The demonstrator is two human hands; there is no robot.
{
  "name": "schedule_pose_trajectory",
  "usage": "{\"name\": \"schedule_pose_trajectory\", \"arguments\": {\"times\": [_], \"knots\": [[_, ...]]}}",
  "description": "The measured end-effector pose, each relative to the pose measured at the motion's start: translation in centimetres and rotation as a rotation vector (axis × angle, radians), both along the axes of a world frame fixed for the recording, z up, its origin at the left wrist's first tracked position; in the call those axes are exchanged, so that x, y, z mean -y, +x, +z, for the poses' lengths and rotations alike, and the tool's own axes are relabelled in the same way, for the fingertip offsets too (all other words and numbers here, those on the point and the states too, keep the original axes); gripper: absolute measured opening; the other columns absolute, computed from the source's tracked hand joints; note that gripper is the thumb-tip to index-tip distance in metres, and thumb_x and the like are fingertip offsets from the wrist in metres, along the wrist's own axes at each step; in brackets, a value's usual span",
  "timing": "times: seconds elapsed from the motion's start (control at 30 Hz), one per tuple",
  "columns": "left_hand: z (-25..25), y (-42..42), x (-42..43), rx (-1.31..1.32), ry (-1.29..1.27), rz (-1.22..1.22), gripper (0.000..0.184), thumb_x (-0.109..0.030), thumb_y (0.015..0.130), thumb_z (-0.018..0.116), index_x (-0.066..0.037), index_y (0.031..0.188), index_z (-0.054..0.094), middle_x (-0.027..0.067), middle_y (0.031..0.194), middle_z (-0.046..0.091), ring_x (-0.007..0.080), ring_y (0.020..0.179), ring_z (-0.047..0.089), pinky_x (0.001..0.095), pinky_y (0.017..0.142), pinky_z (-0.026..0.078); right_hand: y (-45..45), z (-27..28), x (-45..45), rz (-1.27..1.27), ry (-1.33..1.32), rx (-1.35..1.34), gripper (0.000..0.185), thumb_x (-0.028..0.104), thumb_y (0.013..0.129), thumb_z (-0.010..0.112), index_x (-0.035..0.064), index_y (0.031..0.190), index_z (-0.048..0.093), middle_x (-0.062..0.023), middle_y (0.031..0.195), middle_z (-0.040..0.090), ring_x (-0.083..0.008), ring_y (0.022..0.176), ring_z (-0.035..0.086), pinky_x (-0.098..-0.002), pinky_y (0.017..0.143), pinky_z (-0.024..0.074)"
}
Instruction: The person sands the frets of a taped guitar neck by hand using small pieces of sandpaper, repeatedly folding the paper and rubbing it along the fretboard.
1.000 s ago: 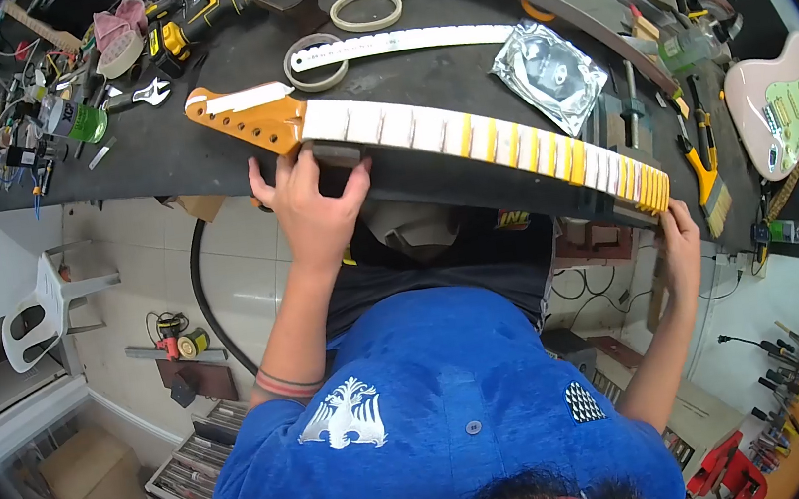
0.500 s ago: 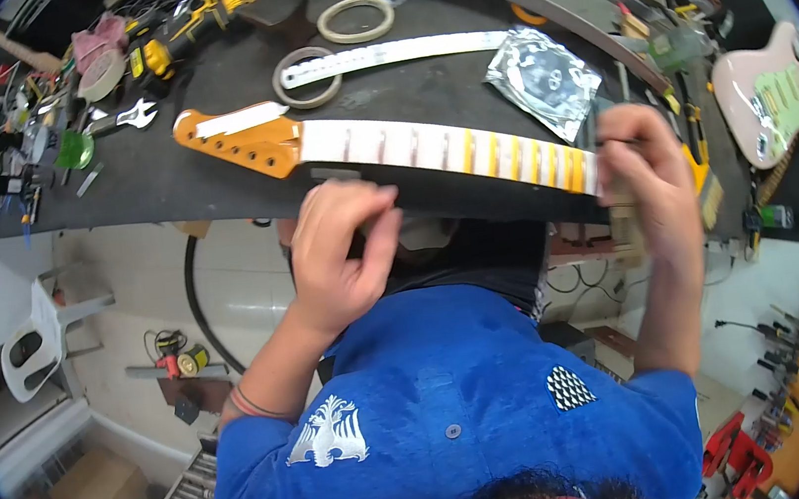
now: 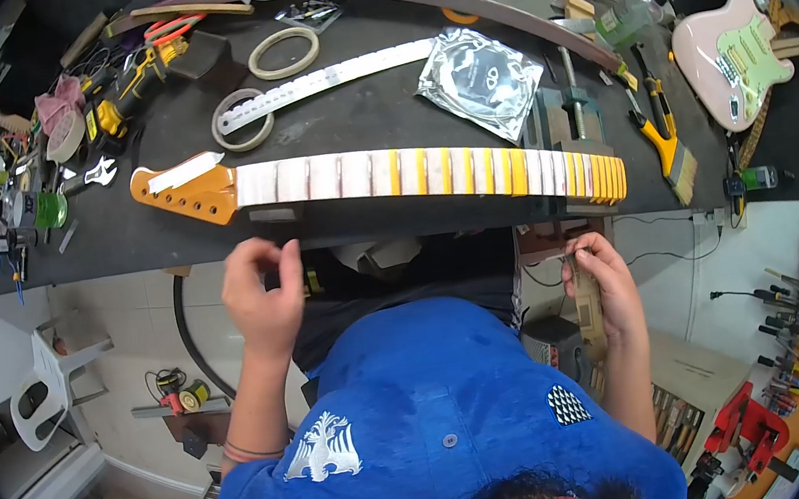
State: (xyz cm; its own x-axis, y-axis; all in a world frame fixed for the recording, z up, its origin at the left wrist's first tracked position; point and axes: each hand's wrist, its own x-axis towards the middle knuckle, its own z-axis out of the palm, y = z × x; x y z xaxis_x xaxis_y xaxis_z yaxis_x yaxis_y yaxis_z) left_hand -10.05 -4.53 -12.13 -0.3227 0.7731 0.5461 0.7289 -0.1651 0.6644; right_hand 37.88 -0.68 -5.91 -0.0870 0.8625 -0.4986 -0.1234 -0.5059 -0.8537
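My left hand [image 3: 264,296] is half-curled, nothing visible in it; my right hand [image 3: 611,285] pinches a flat, brown, rigid-looking strip [image 3: 589,314]. The amber guitar neck [image 3: 395,173], banded with white tape [image 3: 325,178], lies along the black desk [image 3: 344,122] — I'd keep the strip flat, pressure light.

A guitar neck [image 3: 331,178] lies along the near side of the workbench [image 3: 343,117], headstock [image 3: 203,189] leftward. Beyond it, a ruler [image 3: 329,79] crosses the nearer of 2 rings [image 3: 286,73] at left and reaches a packet [image 3: 484,84]. Right of the neck lies a brush [image 3: 677,166]; farther right, a guitar body [image 3: 720,60].
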Motion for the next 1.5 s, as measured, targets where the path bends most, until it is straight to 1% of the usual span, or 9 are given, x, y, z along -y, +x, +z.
{"name": "schedule_pose_trajectory", "arguments": {"times": [0.1, 0.23, 0.53, 0.77, 1.07, 1.2, 1.37, 1.43, 1.5], "knots": [[-0.8, 0.5, -1.2, 0.198, 0.031, 0.070, 0.048, -0.003, 0.099, 0.098, 0.000, 0.142, 0.077, 0.0098, 0.099, 0.080, 0.0185, 0.071, 0.068, 0.0335, 0.070, 0.058, 0.4, -1.9, -0.5, -0.116, 0.057, -0.005, 0.011, 0.016, 0.122, 0.072, 0.0092, 0.130, 0.069, -0.0090, 0.116, 0.078, -0.0172, 0.092, 0.077, -0.0324, 0.083, 0.0630], [-0.6, -0.2, -2.1, -0.046, -0.103, 0.096, 0.077, -0.003, 0.100, 0.098, -0.002, 0.171, 0.069, 0.0113, 0.104, 0.081, 0.0184, 0.073, 0.069, 0.0333, 0.071, 0.059, 0.3, -3.3, -1.3, -0.148, 0.119, 0.021, 0.015, 0.018, 0.123, 0.073, 0.0093, 0.134, 0.069, -0.0126, 0.114, 0.083, -0.0170, 0.091, 0.078, -0.0322, 0.083, 0.0640], [-1.5, -1.6, -4.4, -0.097, -0.065, 0.058, 0.068, -0.004, 0.100, 0.097, -0.004, 0.165, 0.074, 0.0103, 0.105, 0.081, 0.0200, 0.082, 0.070, 0.0362, 0.077, 0.061, 0.2, -1.7, -2.9, -0.123, 0.048, 0.080, 0.018, 0.019, 0.122, 0.076, 0.0051, 0.132, 0.072, -0.0132, 0.117, 0.084, -0.0149, 0.088, 0.078, -0.0307, 0.079, 0.0647], [0.4, 0.4, -5.1, -0.305, -0.035, 0.181, 0.085, -0.027, 0.092, 0.107, -0.007, 0.167, 0.073, 0.0075, 0.098, 0.075, 0.0252, 0.079, 0.064, 0.0418, 0.076, 0.058, 0.9, -0.9, -6.2, -0.088, 0.029, 0.119, 0.017, 0.017, 0.120, 0.077, 0.0033, 0.129, 0.073, -0.0118, 0.126, 0.082, -0.0155, 0.088, 0.078, -0.0303, 0.079, 0.0649], [-0.7, 1.3, -5.4, -0.297, -0.039, 0.191, 0.087, -0.022, 0.096, 0.103, -0.006, 0.174, 0.068, 0.0094, 0.098, 0.072, 0.0249, 0.083, 0.063, 0.0432, 0.081, 0.058, 3.9, 4.5, -7.3, 0.232, 0.163, 0.208, 0.013, 0.013, 0.116, 0.077, 0.0062, 0.121, 0.067, -0.0128, 0.122, 0.077, -0.0178, 0.096, 0.080, -0.0320, 0.078, 0.0663], [-0.8, 1.4, -5.6, -0.312, -0.003, 0.167, 0.089, -0.020, 0.097, 0.101, -0.005, 0.176, 0.065, 0.0109, 0.104, 0.074, 0.0256, 0.086, 0.064, 0.0431, 0.083, 0.059, 4.2, 8.5, -9.0, 0.197, 0.288, 0.296, 0.008, 0.012, 0.121, 0.068, 0.0076, 0.126, 0.064, -0.0118, 0.122, 0.080, -0.0144, 0.094, 0.076, -0.0295, 0.079, 0.0606], [-0.1, 2.1, -6.4, -0.203, -0.051, 0.228, 0.098, -0.024, 0.094, 0.101, -0.005, 0.180, 0.060, 0.0098, 0.101, 0.073, 0.0281, 0.085, 0.066, 0.0445, 0.083, 0.059, 7.3, 8.9, -15.0, 0.216, 0.322, 0.658, 0.020, 0.020, 0.123, 0.066, 0.0136, 0.142, 0.069, 0.0029, 0.111, 0.074, -0.0028, 0.085, 0.059, -0.0236, 0.071, 0.0454], [-0.6, 1.8, -6.8, -0.228, -0.029, 0.214, 0.099, -0.026, 0.093, 0.101, -0.006, 0.181, 0.059, 0.0090, 0.098, 0.072, 0.0292, 0.084, 0.067, 0.0453, 0.083, 0.059, 6.1, 9.7, -19.0, 0.233, 0.383, 0.812, 0.025, 0.018, 0.120, 0.067, 0.0093, 0.143, 0.073, 0.0009, 0.112, 0.075, -0.0084, 0.096, 0.068, -0.0302, 0.082, 0.0557], [-1.5, 1.5, -7.2, -0.275, 0.027, 0.191, 0.097, -0.024, 0.094, 0.099, -0.007, 0.181, 0.060, 0.0092, 0.099, 0.073, 0.0293, 0.082, 0.067, 0.0454, 0.083, 0.059, 5.3, 7.6, -24.7, 0.441, 0.825, 0.901, 0.030, 0.016, 0.115, 0.068, 0.0044, 0.142, 0.076, -0.0057, 0.118, 0.080, -0.0209, 0.112, 0.076, -0.0396, 0.100, 0.0620]]}}
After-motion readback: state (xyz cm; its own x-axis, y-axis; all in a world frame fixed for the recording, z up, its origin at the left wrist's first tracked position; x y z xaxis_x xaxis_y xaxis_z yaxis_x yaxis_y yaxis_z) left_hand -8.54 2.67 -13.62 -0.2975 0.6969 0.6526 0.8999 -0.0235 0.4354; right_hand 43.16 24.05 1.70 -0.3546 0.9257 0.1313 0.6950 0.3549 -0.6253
